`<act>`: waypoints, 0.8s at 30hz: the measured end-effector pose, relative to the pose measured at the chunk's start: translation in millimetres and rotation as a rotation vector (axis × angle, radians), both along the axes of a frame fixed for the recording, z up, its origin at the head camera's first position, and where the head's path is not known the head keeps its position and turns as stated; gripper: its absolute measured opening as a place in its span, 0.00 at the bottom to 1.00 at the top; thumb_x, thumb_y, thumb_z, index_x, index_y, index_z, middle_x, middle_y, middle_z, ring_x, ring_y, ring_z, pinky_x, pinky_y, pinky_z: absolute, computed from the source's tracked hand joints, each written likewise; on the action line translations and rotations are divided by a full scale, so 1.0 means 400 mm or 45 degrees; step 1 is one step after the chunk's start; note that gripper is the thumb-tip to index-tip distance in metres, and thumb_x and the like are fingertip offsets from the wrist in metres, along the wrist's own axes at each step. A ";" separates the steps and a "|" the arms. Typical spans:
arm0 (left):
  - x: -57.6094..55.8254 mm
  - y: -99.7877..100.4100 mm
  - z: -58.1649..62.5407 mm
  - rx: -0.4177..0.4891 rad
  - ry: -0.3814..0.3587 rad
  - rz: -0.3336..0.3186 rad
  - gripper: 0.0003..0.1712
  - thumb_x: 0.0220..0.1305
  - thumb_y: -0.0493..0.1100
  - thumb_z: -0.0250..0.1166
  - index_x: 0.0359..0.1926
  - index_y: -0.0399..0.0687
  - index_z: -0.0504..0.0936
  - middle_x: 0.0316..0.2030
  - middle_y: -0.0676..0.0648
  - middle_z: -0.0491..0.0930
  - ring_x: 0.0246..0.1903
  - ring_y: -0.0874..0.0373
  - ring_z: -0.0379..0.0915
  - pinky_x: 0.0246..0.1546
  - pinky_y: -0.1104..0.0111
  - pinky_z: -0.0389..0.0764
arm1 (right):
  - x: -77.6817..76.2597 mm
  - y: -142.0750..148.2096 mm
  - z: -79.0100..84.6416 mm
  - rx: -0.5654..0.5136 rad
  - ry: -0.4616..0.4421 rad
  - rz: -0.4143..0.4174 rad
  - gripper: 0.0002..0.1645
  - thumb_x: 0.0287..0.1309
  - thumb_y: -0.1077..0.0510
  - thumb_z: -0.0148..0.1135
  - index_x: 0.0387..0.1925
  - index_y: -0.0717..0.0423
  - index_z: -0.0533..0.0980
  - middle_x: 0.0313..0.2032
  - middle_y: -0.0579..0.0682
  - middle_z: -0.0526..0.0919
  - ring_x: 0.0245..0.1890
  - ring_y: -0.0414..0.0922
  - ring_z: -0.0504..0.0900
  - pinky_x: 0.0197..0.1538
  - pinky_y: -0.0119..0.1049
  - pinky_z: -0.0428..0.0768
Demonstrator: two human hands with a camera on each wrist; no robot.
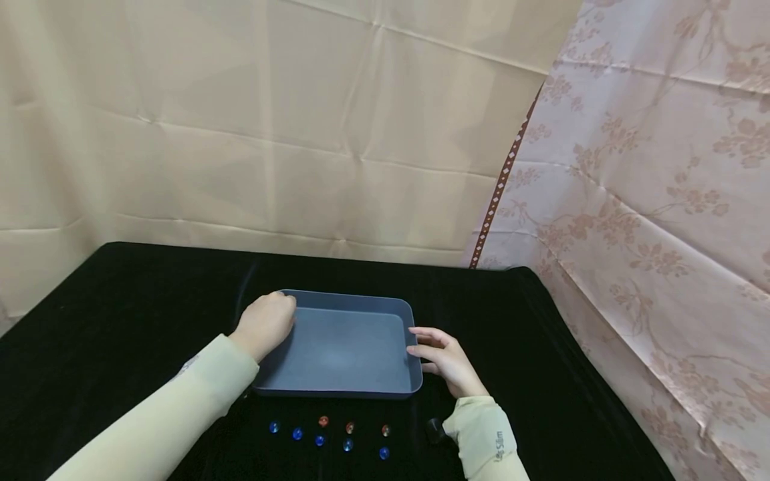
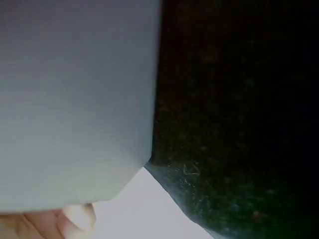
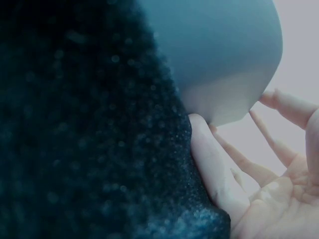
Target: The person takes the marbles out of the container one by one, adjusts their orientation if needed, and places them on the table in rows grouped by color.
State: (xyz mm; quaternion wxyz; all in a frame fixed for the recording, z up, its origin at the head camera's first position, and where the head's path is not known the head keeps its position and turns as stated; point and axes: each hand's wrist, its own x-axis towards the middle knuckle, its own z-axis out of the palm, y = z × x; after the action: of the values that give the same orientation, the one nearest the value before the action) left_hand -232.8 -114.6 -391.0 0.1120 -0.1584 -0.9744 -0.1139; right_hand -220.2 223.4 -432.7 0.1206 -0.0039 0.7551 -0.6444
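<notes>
A blue-grey rectangular tray [image 1: 345,344] sits on the black-covered table. At its left side my left hand [image 1: 267,324] grips the rim, fingers curled over the edge. The left wrist view has the tray's outer wall [image 2: 75,99] close up, with fingertips [image 2: 79,217] at its lower edge. My right hand [image 1: 448,361] touches the tray's right side with fingers extended and spread. From the right wrist, those fingers [image 3: 214,164] reach to the tray's corner wall [image 3: 224,59], the palm standing off from it.
In front of the tray lie several glass marbles, blue ones [image 1: 297,433] and reddish ones [image 1: 323,421], in two loose rows. A small black object [image 1: 435,431] is beside the right cuff. Behind the black cloth [image 1: 168,294] hang a cream curtain [image 1: 301,133] and a floral curtain [image 1: 650,167].
</notes>
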 end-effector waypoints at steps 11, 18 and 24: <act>-0.017 0.004 0.003 -0.005 -0.051 0.072 0.13 0.65 0.27 0.56 0.24 0.37 0.81 0.19 0.44 0.76 0.18 0.57 0.66 0.18 0.66 0.71 | 0.000 0.001 -0.002 -0.002 -0.004 -0.009 0.26 0.62 0.59 0.64 0.61 0.61 0.73 0.59 0.63 0.77 0.45 0.45 0.84 0.50 0.46 0.84; -0.025 -0.001 0.010 0.017 -0.115 0.078 0.09 0.63 0.28 0.59 0.26 0.34 0.81 0.18 0.44 0.76 0.17 0.57 0.66 0.18 0.67 0.70 | -0.001 -0.002 -0.006 -0.006 0.005 -0.014 0.26 0.61 0.60 0.64 0.61 0.61 0.74 0.59 0.63 0.77 0.45 0.45 0.85 0.49 0.46 0.84; -0.040 -0.004 0.020 0.017 -0.171 0.097 0.09 0.63 0.28 0.57 0.28 0.35 0.82 0.21 0.43 0.78 0.18 0.56 0.68 0.18 0.65 0.72 | -0.002 -0.004 -0.004 -0.018 0.013 -0.008 0.27 0.61 0.60 0.64 0.61 0.62 0.74 0.59 0.63 0.77 0.45 0.45 0.85 0.49 0.46 0.84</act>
State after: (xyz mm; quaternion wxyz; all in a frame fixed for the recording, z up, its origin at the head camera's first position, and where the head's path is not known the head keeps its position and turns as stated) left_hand -248.8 -116.3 -383.1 0.0517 -0.1126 -0.9842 -0.1266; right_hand -221.2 221.9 -434.3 0.1147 -0.0058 0.7512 -0.6500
